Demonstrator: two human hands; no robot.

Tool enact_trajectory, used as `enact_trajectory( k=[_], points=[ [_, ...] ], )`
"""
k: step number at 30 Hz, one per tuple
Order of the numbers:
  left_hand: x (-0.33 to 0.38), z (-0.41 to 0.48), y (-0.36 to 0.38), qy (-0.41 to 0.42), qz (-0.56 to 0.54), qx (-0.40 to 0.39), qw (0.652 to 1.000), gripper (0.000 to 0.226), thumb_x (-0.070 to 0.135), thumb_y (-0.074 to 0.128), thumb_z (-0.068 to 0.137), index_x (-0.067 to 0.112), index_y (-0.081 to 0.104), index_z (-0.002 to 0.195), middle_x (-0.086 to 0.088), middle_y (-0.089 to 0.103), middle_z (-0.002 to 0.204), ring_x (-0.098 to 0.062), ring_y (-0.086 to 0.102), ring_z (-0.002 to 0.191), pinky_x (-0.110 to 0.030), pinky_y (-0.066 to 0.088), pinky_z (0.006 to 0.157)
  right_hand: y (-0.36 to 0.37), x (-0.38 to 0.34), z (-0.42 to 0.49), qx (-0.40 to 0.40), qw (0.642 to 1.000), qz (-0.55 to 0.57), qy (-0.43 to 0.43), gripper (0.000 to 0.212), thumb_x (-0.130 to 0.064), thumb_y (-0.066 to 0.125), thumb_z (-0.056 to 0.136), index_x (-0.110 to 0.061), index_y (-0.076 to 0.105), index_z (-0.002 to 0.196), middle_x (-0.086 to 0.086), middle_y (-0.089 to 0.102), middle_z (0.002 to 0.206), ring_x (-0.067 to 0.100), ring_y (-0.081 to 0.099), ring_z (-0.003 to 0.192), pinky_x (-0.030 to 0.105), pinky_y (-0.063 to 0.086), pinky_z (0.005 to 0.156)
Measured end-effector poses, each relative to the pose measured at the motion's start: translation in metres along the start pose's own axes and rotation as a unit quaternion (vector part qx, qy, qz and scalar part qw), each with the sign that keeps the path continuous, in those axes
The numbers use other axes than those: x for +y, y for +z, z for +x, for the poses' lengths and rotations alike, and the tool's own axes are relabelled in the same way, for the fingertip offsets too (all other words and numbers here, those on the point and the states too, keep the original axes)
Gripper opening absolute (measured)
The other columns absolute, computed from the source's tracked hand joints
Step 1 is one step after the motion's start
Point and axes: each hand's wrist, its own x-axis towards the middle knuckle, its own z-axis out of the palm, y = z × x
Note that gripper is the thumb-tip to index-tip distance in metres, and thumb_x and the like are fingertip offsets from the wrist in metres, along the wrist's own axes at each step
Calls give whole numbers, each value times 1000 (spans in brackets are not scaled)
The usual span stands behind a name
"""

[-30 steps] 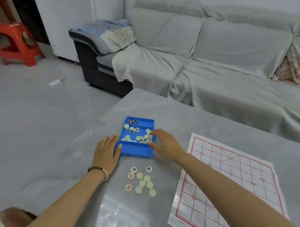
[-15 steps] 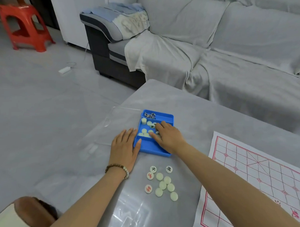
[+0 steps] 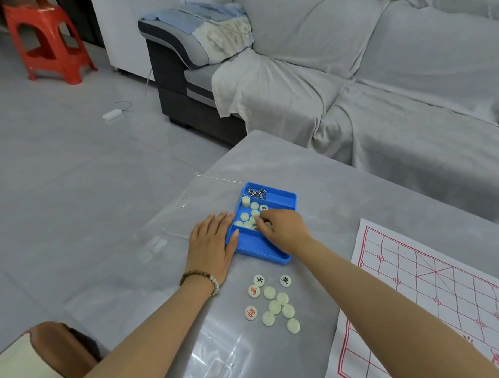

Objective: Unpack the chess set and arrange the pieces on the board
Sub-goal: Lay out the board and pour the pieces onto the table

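Head view: small round chess pieces (image 3: pixel 248 217) lie loose in the middle compartment of a blue tray (image 3: pixel 264 250) on the grey surface (image 3: pixel 341 192), with another cluster of pieces (image 3: pixel 274 301) already set out on the surface just in front of the tray. They look light, hard and smooth, so they would likely skid or roll if nudged; pinching each by its rim between thumb and fingertip seems the surest hold. The right hand (image 3: pixel 283 231) reaches down into the tray, fingers curled narrow over the pieces, though whether one is pinched I cannot tell. The left hand (image 3: pixel 211 247) lies flat, fingers spread, against the tray's left wall. The paper board (image 3: pixel 425 294) lies to the right, bare where visible.
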Motion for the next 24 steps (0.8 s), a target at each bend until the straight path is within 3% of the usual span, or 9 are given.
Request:
enact_trajectory(
  k=[6, 10, 13, 15, 18, 21, 24],
  points=[
    [1, 0, -1, -2, 5, -11, 1000, 79, 57, -7, 80, 25, 27, 143, 6, 31, 148, -13, 22, 139, -27, 11, 112, -1, 2, 7, -18, 995, 85, 58, 43, -39, 34, 98, -20, 38, 60, -4, 44, 58, 20, 46, 64, 31, 33, 59],
    [0, 1, 1, 0, 10, 1, 1000, 80, 59, -6, 81, 24, 30, 142, 4, 34, 147, -14, 24, 138, -27, 12, 111, -15, -1, -1, 42, 992, 106, 53, 40, -39, 31, 99, -15, 44, 71, -1, 47, 59, 22, 46, 60, 32, 33, 55],
    [3, 0, -2, -2, 12, -1, 1000, 79, 56, -6, 80, 23, 30, 142, 3, 34, 147, -15, 24, 138, -29, 14, 112, -21, 3, -32, 91, 972, 202, 79, 40, -38, 33, 99, -13, 44, 70, 3, 50, 58, 23, 47, 58, 34, 36, 55],
    [7, 1, -3, -10, 19, -6, 1000, 67, 53, 4, 89, 23, 27, 143, 3, 31, 149, -16, 22, 139, -30, 13, 113, -18, 11, -63, 107, 961, 230, 105, 38, -37, 36, 98, -15, 44, 69, -1, 47, 56, 17, 43, 54, 31, 34, 54],
    [16, 7, -1, -32, 28, -16, 999, 50, 41, 20, 98, 23, 23, 144, 3, 26, 151, -16, 17, 140, -31, 11, 113, -12, 18, -103, 63, 976, 175, 116, 34, -38, 35, 98, -25, 40, 67, -9, 44, 56, 10, 43, 54, 21, 31, 54],
    [27, 11, 1, -43, 30, -18, 998, 49, 39, 21, 98, 22, 23, 145, 2, 26, 151, -18, 16, 141, -33, 11, 113, -1, 21, -114, 16, 995, 45, 89, 35, -41, 30, 99, -18, 49, 79, -4, 55, 71, 17, 52, 67, 28, 35, 60],
    [29, 13, 3, -43, 28, -13, 999, 50, 39, 22, 98, 21, 24, 144, 1, 27, 151, -19, 17, 140, -34, 12, 113, 8, 21, -110, 40, 997, 5, 63, 40, -46, 27, 96, -17, 51, 83, -2, 57, 81, 16, 52, 75, 27, 31, 62]
  ],
)
